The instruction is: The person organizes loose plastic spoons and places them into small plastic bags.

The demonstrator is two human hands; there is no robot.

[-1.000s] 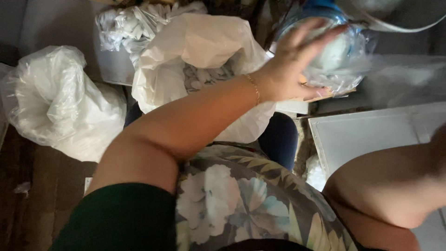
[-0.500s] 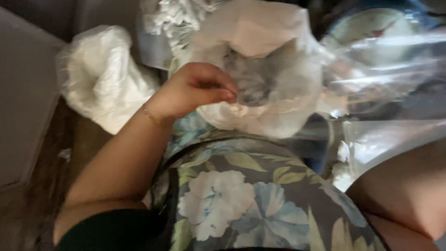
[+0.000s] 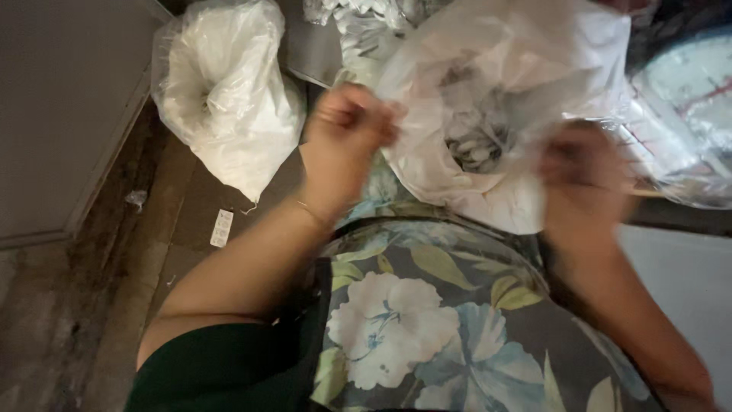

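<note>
**Thin bag could tear or spill**

The large translucent plastic bag (image 3: 488, 114) sits just above the floral-clad lap (image 3: 427, 320), its mouth open on small pale pieces inside. The left hand (image 3: 347, 130) is closed on the bag's left rim. The right hand (image 3: 583, 172), blurred at the bag's right edge, cannot be read. Uneven pulling might rip the film or tip the contents toward the white bag (image 3: 229, 99) on the floor left of it.

Open plastic bag (image 3: 496, 137) before me, between my hands: left hand (image 3: 347, 133) at its left edge, right hand (image 3: 583, 172) at its right. Second bag (image 3: 229, 99) on floor (image 3: 69, 320), further left.
</note>
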